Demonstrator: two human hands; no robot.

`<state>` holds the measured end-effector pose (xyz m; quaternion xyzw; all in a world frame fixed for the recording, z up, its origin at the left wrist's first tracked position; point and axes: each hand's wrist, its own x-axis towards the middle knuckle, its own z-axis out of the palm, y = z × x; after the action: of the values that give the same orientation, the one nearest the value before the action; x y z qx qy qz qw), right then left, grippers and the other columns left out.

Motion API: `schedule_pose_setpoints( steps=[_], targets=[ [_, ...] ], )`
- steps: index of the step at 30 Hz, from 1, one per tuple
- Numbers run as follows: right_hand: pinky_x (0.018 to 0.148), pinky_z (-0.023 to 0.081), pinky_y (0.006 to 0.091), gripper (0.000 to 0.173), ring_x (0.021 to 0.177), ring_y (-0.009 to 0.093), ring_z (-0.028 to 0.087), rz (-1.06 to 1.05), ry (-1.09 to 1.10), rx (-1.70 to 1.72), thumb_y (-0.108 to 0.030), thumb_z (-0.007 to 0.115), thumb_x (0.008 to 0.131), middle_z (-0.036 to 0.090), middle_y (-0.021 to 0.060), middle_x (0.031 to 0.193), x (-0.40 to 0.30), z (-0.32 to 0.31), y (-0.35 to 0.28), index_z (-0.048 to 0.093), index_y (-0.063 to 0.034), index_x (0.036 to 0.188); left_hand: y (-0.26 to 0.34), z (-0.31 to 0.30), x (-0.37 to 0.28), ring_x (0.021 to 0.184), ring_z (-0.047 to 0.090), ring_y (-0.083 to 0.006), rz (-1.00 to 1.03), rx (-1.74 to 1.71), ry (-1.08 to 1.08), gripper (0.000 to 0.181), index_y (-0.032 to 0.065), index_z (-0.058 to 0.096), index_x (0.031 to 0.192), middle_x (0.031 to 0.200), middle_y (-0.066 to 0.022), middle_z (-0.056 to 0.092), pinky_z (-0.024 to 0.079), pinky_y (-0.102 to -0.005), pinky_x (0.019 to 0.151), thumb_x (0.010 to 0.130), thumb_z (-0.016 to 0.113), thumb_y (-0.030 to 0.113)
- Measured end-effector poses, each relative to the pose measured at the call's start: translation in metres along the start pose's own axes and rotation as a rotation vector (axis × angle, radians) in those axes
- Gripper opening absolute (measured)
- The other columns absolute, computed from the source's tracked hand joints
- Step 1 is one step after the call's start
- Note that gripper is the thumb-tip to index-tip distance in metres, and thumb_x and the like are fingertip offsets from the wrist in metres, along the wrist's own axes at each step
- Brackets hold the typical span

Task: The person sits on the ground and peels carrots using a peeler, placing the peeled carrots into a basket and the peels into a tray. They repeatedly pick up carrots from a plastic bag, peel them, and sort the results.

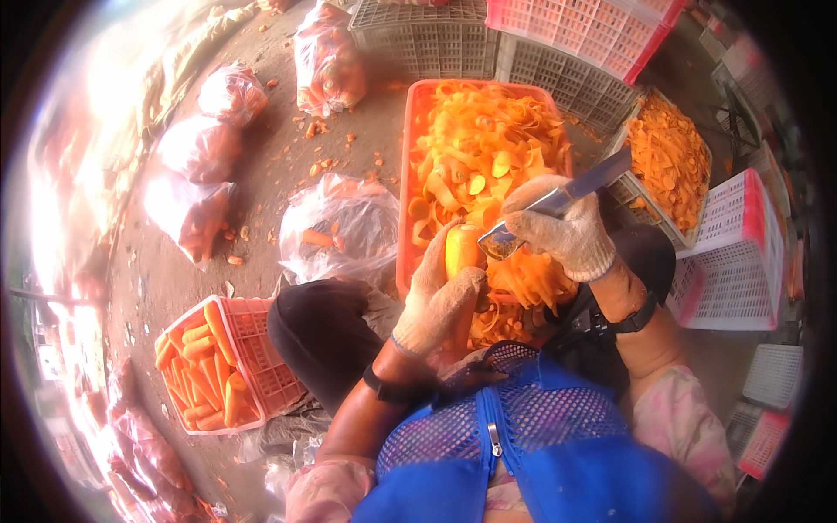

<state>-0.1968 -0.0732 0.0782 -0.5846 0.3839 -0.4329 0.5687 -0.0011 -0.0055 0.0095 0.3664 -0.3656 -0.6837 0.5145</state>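
Observation:
A carrot (pixel 462 251) is gripped in my gloved left hand (pixel 437 294), its pale orange upper part showing above the thumb. My gloved right hand (pixel 561 229) is wrapped around a metal peeler (pixel 546 208) with a wide, flat handle. The peeler's head is right beside the carrot; whether it touches cannot be made out. Beneath both hands stands an orange-red plastic crate (pixel 403 216) heaped with carrot peelings (pixel 477 144). Several round cut carrot ends lie on the heap. More peelings hang over the crate's near edge between my knees.
At the left a pink crate (pixel 265 353) holds whole peeled carrots (pixel 206 372). Clear plastic bags (pixel 340 229) lie on the dirt floor, several of them filled. Another crate of peelings (pixel 670 163) stands at the right, near a white-and-red crate (pixel 729 255). Grey crates (pixel 425 46) line the back.

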Motion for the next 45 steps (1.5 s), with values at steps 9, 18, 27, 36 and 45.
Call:
schedule_pose_setpoints(
  steps=[9, 18, 27, 36, 45],
  targets=[
    [0.061, 0.055, 0.0244, 0.021, 0.074, 0.014, 0.071, -0.023, 0.118, -0.077, -0.015, 0.077, 0.086, 0.071, 0.0075, 0.084, 0.029, -0.034, 0.01, 0.068, 0.0004, 0.096, -0.002, -0.003, -0.005, 0.097, 0.067, -0.0249, 0.248, 0.878, 0.127, 0.062, 0.001, 0.055, 0.125, 0.105, -0.0133, 0.067, 0.053, -0.0361, 0.086, 0.074, 0.085, 0.021],
    [0.048, 0.048, 0.0206, 0.013, 0.058, 0.007, 0.063, -0.003, 0.235, -0.05, -0.011, 0.073, 0.089, 0.07, 0.0051, 0.078, 0.029, -0.015, 0.044, 0.069, -0.0006, 0.096, -0.009, -0.002, -0.005, 0.092, 0.066, -0.0382, 0.432, 1.339, 0.227, 0.06, 0.0087, 0.056, 0.122, 0.106, -0.0162, 0.064, 0.054, -0.0464, 0.076, 0.073, 0.084, 0.026],
    [0.042, 0.044, 0.0231, 0.013, 0.05, 0.009, 0.06, 0.298, 0.139, -0.023, -0.013, 0.073, 0.087, 0.067, 0.0021, 0.071, 0.023, 0.014, 0.028, 0.07, -0.0028, 0.093, -0.006, -0.006, 0.002, 0.085, 0.066, -0.0336, 0.485, 1.494, 0.209, 0.042, 0.0059, 0.061, 0.108, 0.095, -0.0133, 0.066, 0.054, -0.0444, 0.07, 0.075, 0.079, 0.024],
    [0.048, 0.049, 0.019, 0.016, 0.061, 0.008, 0.065, 0.125, 0.158, 0.098, -0.014, 0.073, 0.09, 0.07, 0.005, 0.08, -0.002, -0.008, 0.008, 0.068, -0.0018, 0.099, 0.007, -0.009, -0.001, 0.079, 0.062, -0.0146, -0.032, -0.118, 0.034, 0.033, 0.0043, 0.057, 0.112, 0.089, -0.0056, 0.06, 0.053, -0.0297, 0.069, 0.089, 0.07, 0.024],
    [0.053, 0.052, 0.0203, 0.017, 0.061, 0.008, 0.065, 0.081, 0.085, 0.264, -0.015, 0.075, 0.09, 0.071, 0.0052, 0.081, 0.008, 0.024, 0.017, 0.068, -0.0031, 0.1, 0.002, -0.001, -0.008, 0.058, 0.058, -0.0202, -0.241, -0.482, -0.21, 0.052, 0.0025, 0.056, 0.112, 0.077, -0.0093, 0.056, 0.05, -0.0288, 0.051, 0.079, 0.079, 0.035]
  ],
)
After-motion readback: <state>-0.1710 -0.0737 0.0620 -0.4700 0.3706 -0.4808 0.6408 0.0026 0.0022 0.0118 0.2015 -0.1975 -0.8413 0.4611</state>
